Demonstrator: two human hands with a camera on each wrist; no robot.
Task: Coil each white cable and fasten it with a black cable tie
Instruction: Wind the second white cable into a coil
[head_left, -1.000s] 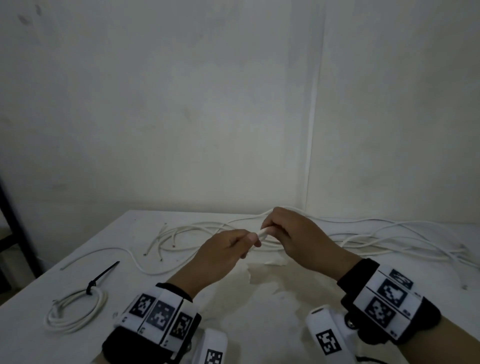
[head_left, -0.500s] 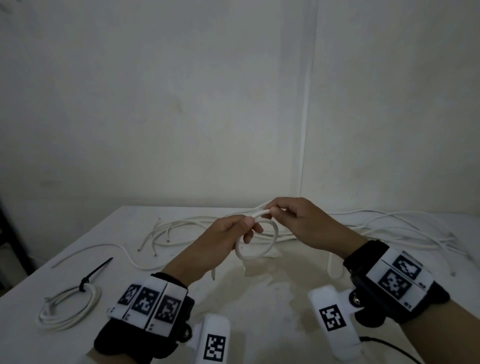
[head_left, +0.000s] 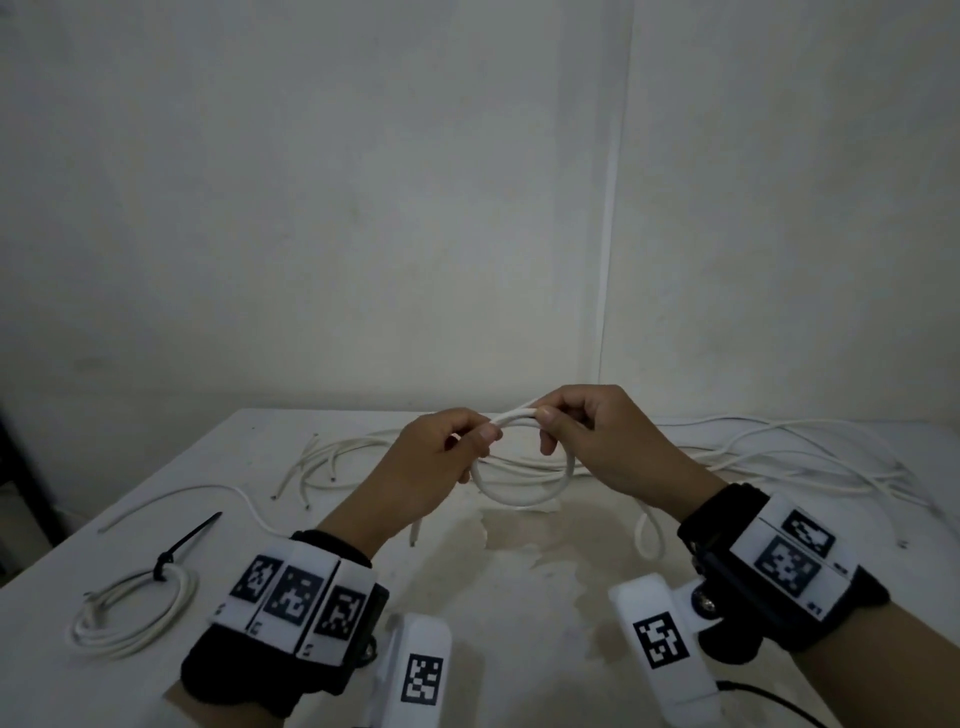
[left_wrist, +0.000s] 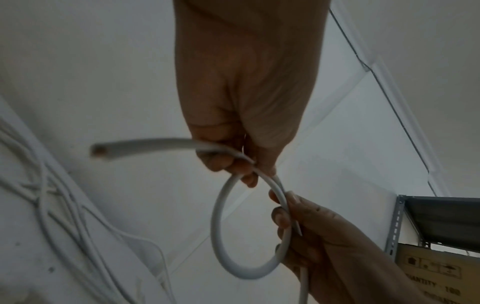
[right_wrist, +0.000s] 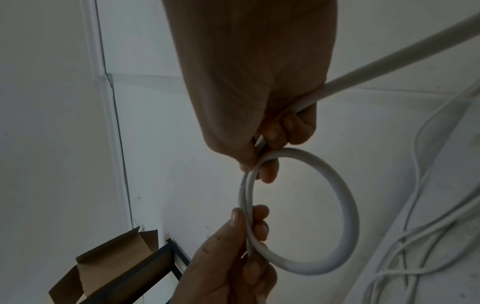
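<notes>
**Q:** Where is the cable, and who has it?

**A:** I see both hands raised over the table (head_left: 156, 519), centre of the head view. The left hand (head_left: 436, 467) pinches the white cable (head_left: 524, 496) at the loop's crossing, thumb curled over it; the cut end (left_wrist: 100, 151) sticks out past its fingers in the left wrist view. The right hand (head_left: 597, 436) pinches the same strand just beside it, fingers curled round.

**Q:** Which way does the loop lie from the grips?

**A:** It hangs below both pinches, one turn, roughly round. The free length trails from the right hand toward the lower right of the frame, so I judge the right hand is the nearer one to feed the next turn.

**Q:** Changed since half a second ago?

**A:** The loop has widened and the hands have drawn slightly apart. The finished coil (head_left: 130, 613) with its black cable tie (head_left: 182, 543) sits lower left as before; loose cables (head_left: 779, 457) lie behind.
</notes>
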